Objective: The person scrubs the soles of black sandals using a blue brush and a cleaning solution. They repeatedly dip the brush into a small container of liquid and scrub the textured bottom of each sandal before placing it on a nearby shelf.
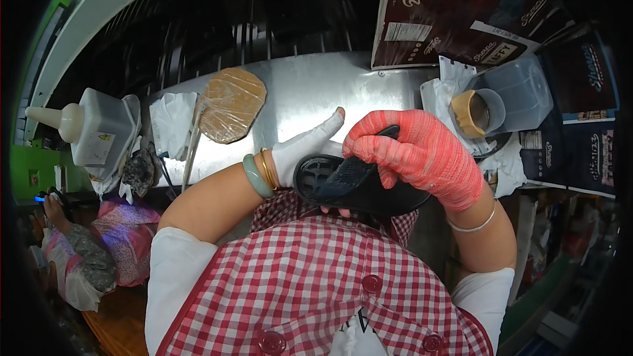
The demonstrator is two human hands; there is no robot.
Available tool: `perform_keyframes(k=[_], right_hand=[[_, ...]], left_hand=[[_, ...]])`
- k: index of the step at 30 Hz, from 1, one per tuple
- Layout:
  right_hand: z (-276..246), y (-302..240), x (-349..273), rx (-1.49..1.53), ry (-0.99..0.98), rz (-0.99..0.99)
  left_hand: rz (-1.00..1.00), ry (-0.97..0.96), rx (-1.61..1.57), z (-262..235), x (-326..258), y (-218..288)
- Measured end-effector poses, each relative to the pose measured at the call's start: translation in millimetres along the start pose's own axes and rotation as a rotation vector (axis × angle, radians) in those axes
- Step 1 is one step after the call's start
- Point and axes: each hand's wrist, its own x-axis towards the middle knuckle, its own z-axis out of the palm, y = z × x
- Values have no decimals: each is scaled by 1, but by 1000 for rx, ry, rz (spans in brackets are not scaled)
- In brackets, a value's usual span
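Observation:
A black shoe sole (359, 188) lies across my hands just above my checked apron, its moulded inner side facing up. My left hand (304, 148), in a white glove with a green bangle and a gold one at the wrist, holds the sole from underneath at its left end, thumb stretched up. My right hand (422, 155), in a red knitted glove, is closed over the sole's right half and presses a dark strip onto it. Part of the sole is hidden under the red glove.
A metal table (310, 89) lies ahead. On it are a tan insole-shaped piece (231, 104), a white cloth (173, 122), a grey glue container with a nozzle (92, 125), a clear tub with a tape roll (491, 102), and dark cartons (461, 6). Another person sits at lower left (86, 250).

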Motion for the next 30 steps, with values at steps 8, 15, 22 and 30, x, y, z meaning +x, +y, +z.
perform_keyframes(k=[8, 15, 22, 30], right_hand=[[-21, 38, -21, 105, 55, -53], [-40, 74, -53, 296, 361, -233], [-94, 89, -86, 182, 1215, -409], [-127, 125, -78, 173, 1253, -258]], left_hand=[[38, 107, 75, -1, -7, 3], [250, 287, -168, -1, -24, 4], [924, 283, -160, -19, -44, -7], [675, 378, -457, -8, -55, -72]])
